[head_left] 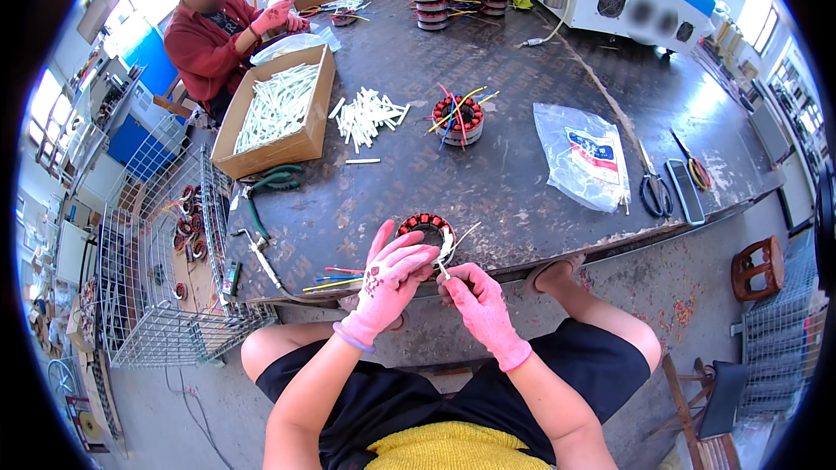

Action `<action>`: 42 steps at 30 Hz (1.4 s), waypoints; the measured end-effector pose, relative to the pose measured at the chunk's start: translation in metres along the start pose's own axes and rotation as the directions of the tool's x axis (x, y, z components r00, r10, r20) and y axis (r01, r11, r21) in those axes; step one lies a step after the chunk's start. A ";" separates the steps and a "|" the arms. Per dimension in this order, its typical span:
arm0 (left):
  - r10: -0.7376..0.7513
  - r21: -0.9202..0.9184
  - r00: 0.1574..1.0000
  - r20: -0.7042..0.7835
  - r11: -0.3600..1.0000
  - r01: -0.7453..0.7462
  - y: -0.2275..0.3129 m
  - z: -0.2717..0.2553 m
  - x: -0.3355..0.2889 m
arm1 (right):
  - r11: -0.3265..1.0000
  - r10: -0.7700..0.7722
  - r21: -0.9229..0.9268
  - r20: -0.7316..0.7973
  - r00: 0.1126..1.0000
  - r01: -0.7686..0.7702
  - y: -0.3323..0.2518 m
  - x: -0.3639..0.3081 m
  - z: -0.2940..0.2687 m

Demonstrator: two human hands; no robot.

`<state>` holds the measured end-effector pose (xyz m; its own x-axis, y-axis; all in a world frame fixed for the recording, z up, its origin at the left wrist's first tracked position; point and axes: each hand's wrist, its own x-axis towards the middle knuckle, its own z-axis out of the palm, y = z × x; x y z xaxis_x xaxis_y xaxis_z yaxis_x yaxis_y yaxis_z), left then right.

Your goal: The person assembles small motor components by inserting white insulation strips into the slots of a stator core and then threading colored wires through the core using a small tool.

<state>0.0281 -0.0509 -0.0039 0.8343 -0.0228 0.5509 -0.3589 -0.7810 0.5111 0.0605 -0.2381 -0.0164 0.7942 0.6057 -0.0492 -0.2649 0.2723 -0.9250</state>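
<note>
A motor stator (426, 221) with red windings around its ring lies at the table's near edge. My left hand (390, 283), in a pink glove, rests against its near side, fingers stretched out and partly covering it. My right hand (484, 306), gloved alike, is closed in a pinch on a thin white strand (442, 271) just right of the stator. White material shows along the stator's right side, with a loose pale end sticking out. Yellow, blue and red leads (335, 282) extend left over the table edge from beside my left hand.
A second stator (457, 120) stands farther back, near loose white tubes (369, 117) and a cardboard box (318, 135) of them. Green-handled pliers (277, 178) lie left; a plastic bag (582, 157), scissors (655, 195) and phone (685, 191) lie right. A person (209, 39) sits across.
</note>
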 end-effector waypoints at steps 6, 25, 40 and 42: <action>-0.007 -0.021 1.000 -0.022 1.000 0.007 -0.004 0.003 -0.009 | 0.994 0.064 -0.085 -0.052 0.997 -0.069 -0.001 0.002 0.005; -0.016 -0.082 0.992 -0.124 0.997 0.006 0.002 0.000 -0.006 | 0.458 -0.436 -0.827 0.110 0.893 0.326 -0.036 0.027 0.017; -0.109 -0.185 0.907 -0.407 0.982 0.034 -0.003 0.062 0.008 | 0.683 -0.437 -0.664 -0.040 0.899 0.303 -0.021 0.046 -0.014; -0.112 -0.180 0.905 -0.410 0.983 0.040 -0.001 0.059 0.007 | 0.753 -0.439 -0.570 -0.063 0.896 0.329 -0.041 0.050 -0.018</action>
<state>0.0588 -0.0874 -0.0398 0.6234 0.3231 0.7120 -0.3949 -0.6558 0.6434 0.1211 -0.2331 0.0125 0.8626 0.3762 0.3381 0.3731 -0.0218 -0.9275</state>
